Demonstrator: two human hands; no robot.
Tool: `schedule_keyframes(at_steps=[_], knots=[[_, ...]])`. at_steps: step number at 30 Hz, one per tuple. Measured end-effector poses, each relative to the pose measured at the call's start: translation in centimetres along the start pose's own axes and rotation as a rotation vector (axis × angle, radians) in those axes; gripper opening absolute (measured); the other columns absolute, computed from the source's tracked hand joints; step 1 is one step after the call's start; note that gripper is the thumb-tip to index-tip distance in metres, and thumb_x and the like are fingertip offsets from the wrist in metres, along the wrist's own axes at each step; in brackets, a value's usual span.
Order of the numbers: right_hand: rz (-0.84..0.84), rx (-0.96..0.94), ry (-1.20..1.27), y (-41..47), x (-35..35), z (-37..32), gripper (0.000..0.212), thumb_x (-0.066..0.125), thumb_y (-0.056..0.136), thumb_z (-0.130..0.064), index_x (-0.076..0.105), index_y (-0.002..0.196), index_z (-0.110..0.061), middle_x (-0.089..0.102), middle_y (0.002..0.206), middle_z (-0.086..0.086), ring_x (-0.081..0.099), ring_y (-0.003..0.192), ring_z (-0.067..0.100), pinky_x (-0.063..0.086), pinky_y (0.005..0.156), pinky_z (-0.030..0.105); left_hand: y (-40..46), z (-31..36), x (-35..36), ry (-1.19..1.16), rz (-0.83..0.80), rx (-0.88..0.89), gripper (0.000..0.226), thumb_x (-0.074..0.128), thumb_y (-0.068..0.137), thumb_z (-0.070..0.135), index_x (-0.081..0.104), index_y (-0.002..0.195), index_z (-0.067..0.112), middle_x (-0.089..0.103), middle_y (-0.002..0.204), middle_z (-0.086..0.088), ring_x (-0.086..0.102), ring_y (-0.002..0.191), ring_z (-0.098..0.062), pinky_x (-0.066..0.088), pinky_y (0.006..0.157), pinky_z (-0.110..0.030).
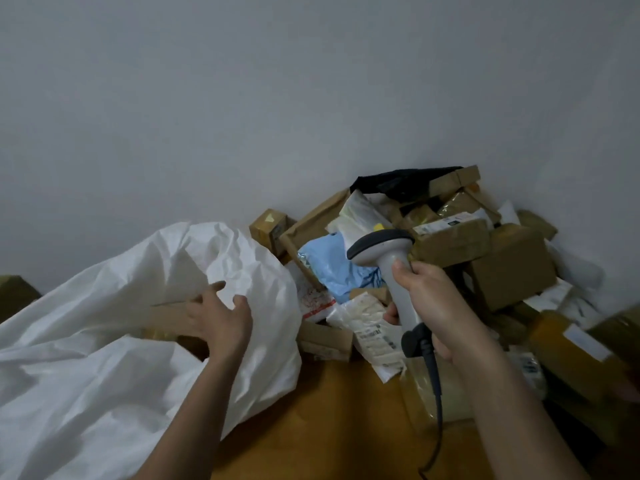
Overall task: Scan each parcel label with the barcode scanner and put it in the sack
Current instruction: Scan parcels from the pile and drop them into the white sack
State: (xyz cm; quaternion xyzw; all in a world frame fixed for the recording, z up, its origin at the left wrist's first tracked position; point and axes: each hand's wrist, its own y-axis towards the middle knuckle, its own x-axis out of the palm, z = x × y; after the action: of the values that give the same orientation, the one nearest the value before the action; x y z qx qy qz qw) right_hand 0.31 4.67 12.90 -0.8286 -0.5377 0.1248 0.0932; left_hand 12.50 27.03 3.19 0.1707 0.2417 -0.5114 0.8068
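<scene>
A big white woven sack (104, 341) lies crumpled at the left, its mouth facing right. My left hand (221, 317) hovers at that mouth with fingers spread and relaxed, just above a brown cardboard parcel (169, 317) lying inside the opening. My right hand (433, 303) grips the handle of a grey barcode scanner (388, 251), head pointing left, its dark coiled cable (437, 393) hanging down. Behind it lies a heap of parcels: a blue mailer bag (329, 265), a white bubble-wrapped packet (370, 327) and brown boxes (512, 268).
The heap fills the corner against a plain grey wall (311, 98). A black bag (398, 183) tops the pile. A flat tan cardboard surface (329, 427) lies in front. Taped boxes (575, 348) crowd the right edge, and another box (14, 292) sits far left.
</scene>
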Motion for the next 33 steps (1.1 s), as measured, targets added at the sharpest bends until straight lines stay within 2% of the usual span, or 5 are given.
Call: schedule_keyframes(at_steps=[6,10,14,27,33], knots=[[0.215,0.087,-0.006,-0.9,-6.4,2.8,0.034,0.042,0.103,-0.037,0.054,0.110,-0.007,0.057,0.081,0.015,0.059,0.059,0.022,0.048,0.046,0.025,-6.4,3.5,8.4,-0.056,-0.281,0.317,0.035,0.059,0.092,0.014,0.053,0.126,0.011,0.037,0.130,-0.013,0.039,0.120,-0.024,0.037,0.099,-0.032],[0.353,0.116,0.115,-2.0,-11.5,4.8,0.033,0.042,0.104,-0.033,0.054,0.111,-0.003,0.052,0.077,0.014,0.055,0.055,0.021,0.052,0.057,0.036,-13.7,3.5,13.8,0.059,-0.770,0.533,0.039,0.063,0.093,0.021,0.049,0.128,0.011,0.040,0.120,-0.006,0.050,0.111,-0.026,0.045,0.085,-0.032],[0.426,0.139,0.198,-2.6,-16.4,6.5,0.028,0.043,0.104,-0.031,0.055,0.110,-0.006,0.052,0.081,0.013,0.054,0.059,0.021,0.056,0.067,0.042,-20.2,3.1,17.9,0.177,-1.121,0.575,0.062,0.069,0.089,0.026,0.038,0.142,0.017,0.039,0.137,-0.006,0.050,0.118,-0.024,0.048,0.086,-0.029],[0.363,0.201,0.068,-2.2,-31.3,10.9,0.031,0.045,0.102,-0.036,0.060,0.112,-0.011,0.058,0.086,0.011,0.060,0.061,0.021,0.049,0.045,0.025,-28.7,5.6,26.8,0.526,-1.030,0.519,0.093,0.069,0.088,0.034,0.005,0.156,0.024,0.018,0.161,-0.005,0.021,0.140,-0.040,0.024,0.112,-0.048],[0.308,0.194,0.108,-1.7,-33.2,11.5,0.025,0.046,0.102,-0.034,0.061,0.102,-0.014,0.057,0.084,0.012,0.059,0.062,0.020,0.053,0.056,0.033,-29.2,4.8,28.0,0.604,-0.968,0.518,0.097,0.071,0.083,0.037,0.006,0.154,0.027,0.020,0.160,-0.005,0.014,0.143,-0.035,0.017,0.112,-0.043]])
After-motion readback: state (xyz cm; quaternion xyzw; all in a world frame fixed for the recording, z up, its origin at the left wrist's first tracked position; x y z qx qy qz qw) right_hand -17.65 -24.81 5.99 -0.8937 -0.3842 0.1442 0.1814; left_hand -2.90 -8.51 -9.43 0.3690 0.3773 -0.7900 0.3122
